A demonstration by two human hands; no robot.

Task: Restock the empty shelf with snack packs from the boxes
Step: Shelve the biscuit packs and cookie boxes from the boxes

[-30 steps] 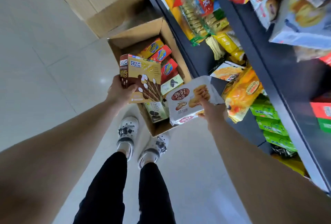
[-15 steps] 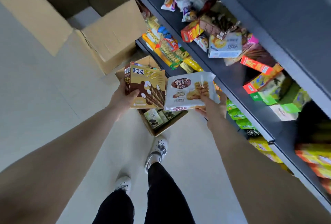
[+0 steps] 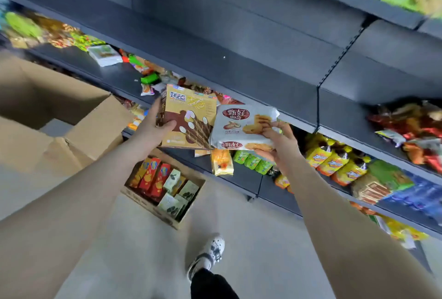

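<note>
Carton [image 3: 146, 206] of snack packs on floor. Above carton: left hand [image 3: 153, 129] clamped on yellow-brown box [image 3: 189, 117]; right hand [image 3: 279, 143] clamped on white cookie pack [image 3: 241, 126], pack touching box. Beyond carton: bare dark shelf [image 3: 227, 40].

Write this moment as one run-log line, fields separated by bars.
left hand: grips wafer-stick box | right hand: grips cookie pack | both held in front of empty shelf | open carton on floor

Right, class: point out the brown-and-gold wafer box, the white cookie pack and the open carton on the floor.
brown-and-gold wafer box [image 3: 191, 112], head view, front face.
white cookie pack [image 3: 235, 129], head view, printed front.
open carton [image 3: 148, 208], head view, near side wall.
</note>
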